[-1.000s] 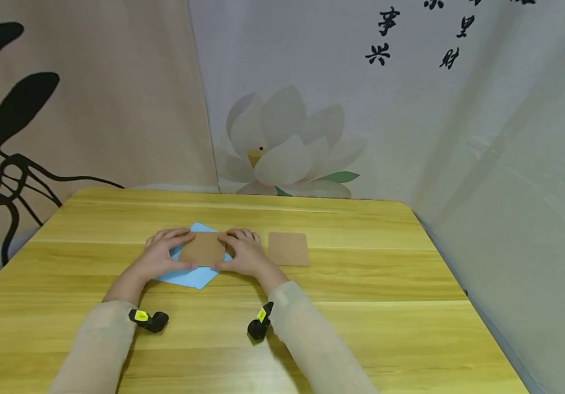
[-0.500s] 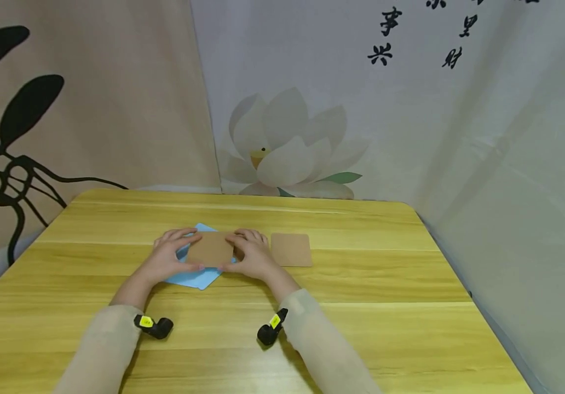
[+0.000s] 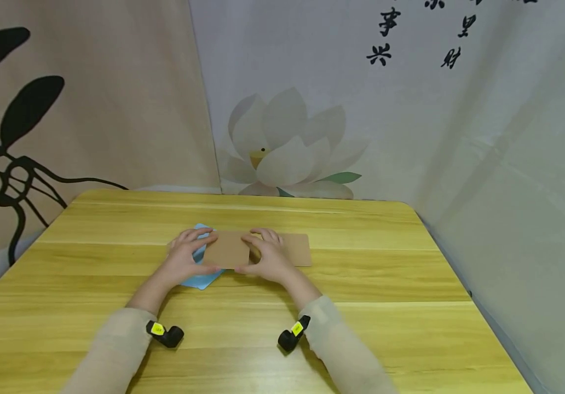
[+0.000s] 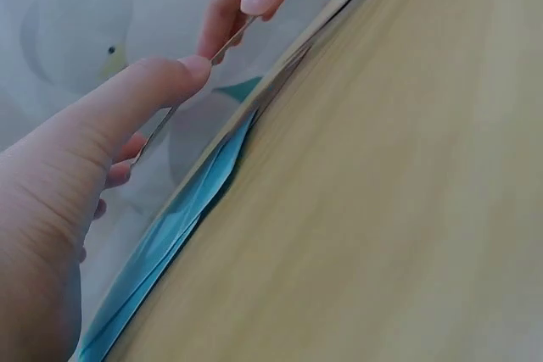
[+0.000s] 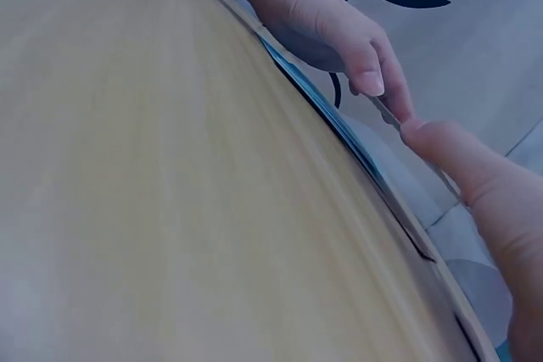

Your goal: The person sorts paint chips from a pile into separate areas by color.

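Observation:
A thin, square brown card [image 3: 226, 250] is held level by both hands, raised above the tabletop. My left hand [image 3: 185, 257] pinches its left side, thumb at the near edge and fingers at the far edge. The right hand [image 3: 269, 257] grips the right side in the same way. Seen edge-on in the left wrist view, the card [image 4: 157, 135] is a thin strip between thumb and fingers. Below it lies a flat, layered blue piece [image 3: 202, 281], partly covered by the card and left hand. A second brown card [image 3: 298, 250] lies behind the right hand, its left part hidden.
Everything lies on a yellow wood-grain table [image 3: 361, 339] with rounded far corners. A pale curtain [image 3: 460, 137] with a printed lotus and characters hangs behind it. Small black cameras [image 3: 289, 339] are strapped at both sleeve cuffs.
Both hands have carried the brown card to the right, from over the blue piece towards the second card. The right hand now overlaps that second card; the blue piece stays put.

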Action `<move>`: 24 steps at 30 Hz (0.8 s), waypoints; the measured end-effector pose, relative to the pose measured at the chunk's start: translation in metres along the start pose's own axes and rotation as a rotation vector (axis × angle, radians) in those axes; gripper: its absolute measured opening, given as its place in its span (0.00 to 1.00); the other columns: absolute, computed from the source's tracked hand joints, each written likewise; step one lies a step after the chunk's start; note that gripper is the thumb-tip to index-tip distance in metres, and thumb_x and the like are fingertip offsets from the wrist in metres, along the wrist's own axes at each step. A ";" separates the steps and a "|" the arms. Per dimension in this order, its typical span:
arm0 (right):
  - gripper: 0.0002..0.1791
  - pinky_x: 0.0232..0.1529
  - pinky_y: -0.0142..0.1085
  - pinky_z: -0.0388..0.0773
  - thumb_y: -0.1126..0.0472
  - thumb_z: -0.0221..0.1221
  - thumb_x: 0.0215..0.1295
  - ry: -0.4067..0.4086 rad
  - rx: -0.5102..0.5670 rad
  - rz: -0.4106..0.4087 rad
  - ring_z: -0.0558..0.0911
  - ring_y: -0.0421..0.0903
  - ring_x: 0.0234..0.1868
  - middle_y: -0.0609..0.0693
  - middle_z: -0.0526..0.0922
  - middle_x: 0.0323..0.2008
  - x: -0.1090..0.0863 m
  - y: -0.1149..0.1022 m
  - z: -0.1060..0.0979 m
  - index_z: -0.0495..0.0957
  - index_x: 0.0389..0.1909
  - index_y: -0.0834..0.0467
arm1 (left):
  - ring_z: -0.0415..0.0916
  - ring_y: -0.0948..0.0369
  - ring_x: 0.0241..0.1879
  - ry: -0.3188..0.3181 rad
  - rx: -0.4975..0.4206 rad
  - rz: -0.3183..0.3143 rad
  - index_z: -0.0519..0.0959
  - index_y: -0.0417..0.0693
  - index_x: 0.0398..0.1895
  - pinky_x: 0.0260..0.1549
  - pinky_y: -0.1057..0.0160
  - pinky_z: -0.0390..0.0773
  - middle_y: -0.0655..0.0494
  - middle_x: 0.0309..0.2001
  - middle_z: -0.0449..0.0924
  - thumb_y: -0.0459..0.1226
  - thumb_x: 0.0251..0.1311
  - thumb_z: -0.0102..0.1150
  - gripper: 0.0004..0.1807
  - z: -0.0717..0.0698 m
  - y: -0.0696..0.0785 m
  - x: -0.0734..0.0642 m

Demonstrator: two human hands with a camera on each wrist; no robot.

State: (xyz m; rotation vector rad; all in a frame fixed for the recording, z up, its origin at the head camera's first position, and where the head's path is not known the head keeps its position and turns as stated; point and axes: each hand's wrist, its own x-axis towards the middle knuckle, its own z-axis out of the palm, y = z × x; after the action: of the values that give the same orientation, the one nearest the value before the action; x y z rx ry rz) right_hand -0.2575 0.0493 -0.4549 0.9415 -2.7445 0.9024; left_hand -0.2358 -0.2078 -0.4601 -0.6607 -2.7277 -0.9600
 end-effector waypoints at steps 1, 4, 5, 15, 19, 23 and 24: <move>0.44 0.66 0.52 0.45 0.36 0.69 0.48 0.001 -0.002 -0.002 0.53 0.51 0.69 0.52 0.63 0.67 -0.002 0.002 -0.002 0.70 0.66 0.49 | 0.47 0.43 0.68 0.001 -0.004 -0.002 0.70 0.44 0.66 0.56 0.30 0.45 0.48 0.69 0.59 0.55 0.44 0.73 0.46 0.002 0.002 0.001; 0.44 0.65 0.52 0.46 0.37 0.69 0.48 0.007 -0.012 -0.012 0.54 0.52 0.69 0.53 0.63 0.67 -0.007 0.007 -0.008 0.70 0.66 0.50 | 0.48 0.45 0.67 0.009 -0.011 0.004 0.71 0.44 0.65 0.57 0.32 0.46 0.49 0.69 0.60 0.54 0.44 0.74 0.45 0.009 0.009 0.004; 0.44 0.65 0.53 0.46 0.37 0.69 0.48 0.008 -0.015 -0.014 0.54 0.52 0.69 0.54 0.63 0.67 -0.009 0.008 -0.010 0.70 0.66 0.51 | 0.49 0.46 0.67 0.012 -0.008 0.007 0.71 0.44 0.65 0.57 0.33 0.46 0.49 0.68 0.60 0.54 0.44 0.74 0.45 0.011 0.011 0.005; 0.44 0.64 0.52 0.50 0.37 0.69 0.49 0.013 -0.058 -0.009 0.56 0.51 0.68 0.54 0.63 0.67 -0.027 0.029 -0.030 0.69 0.66 0.50 | 0.51 0.48 0.66 0.031 -0.021 0.027 0.71 0.43 0.65 0.57 0.39 0.47 0.46 0.68 0.61 0.56 0.44 0.73 0.45 0.032 0.037 0.018; 0.43 0.64 0.52 0.47 0.39 0.69 0.49 0.024 -0.035 -0.010 0.55 0.53 0.68 0.55 0.63 0.67 -0.034 0.039 -0.036 0.70 0.66 0.51 | 0.51 0.49 0.66 0.036 -0.031 0.032 0.72 0.43 0.65 0.58 0.41 0.47 0.46 0.68 0.61 0.57 0.45 0.72 0.45 0.041 0.044 0.025; 0.43 0.65 0.53 0.45 0.41 0.70 0.49 0.031 -0.004 0.006 0.54 0.53 0.68 0.55 0.63 0.67 -0.040 0.048 -0.042 0.70 0.66 0.51 | 0.52 0.50 0.66 0.037 -0.020 0.042 0.72 0.44 0.64 0.58 0.42 0.50 0.47 0.68 0.62 0.58 0.45 0.71 0.45 0.050 0.050 0.032; 0.43 0.65 0.53 0.45 0.41 0.70 0.49 0.029 -0.004 0.011 0.54 0.52 0.69 0.55 0.63 0.67 -0.041 0.051 -0.044 0.70 0.66 0.51 | 0.52 0.50 0.66 0.037 -0.017 0.043 0.72 0.44 0.64 0.58 0.42 0.50 0.47 0.68 0.62 0.58 0.45 0.71 0.45 0.052 0.052 0.034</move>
State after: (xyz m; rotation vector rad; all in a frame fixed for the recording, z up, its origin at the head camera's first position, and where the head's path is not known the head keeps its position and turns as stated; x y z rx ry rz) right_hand -0.2579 0.1279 -0.4560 0.9068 -2.7284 0.9053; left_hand -0.2433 -0.1269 -0.4618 -0.6939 -2.6649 -0.9763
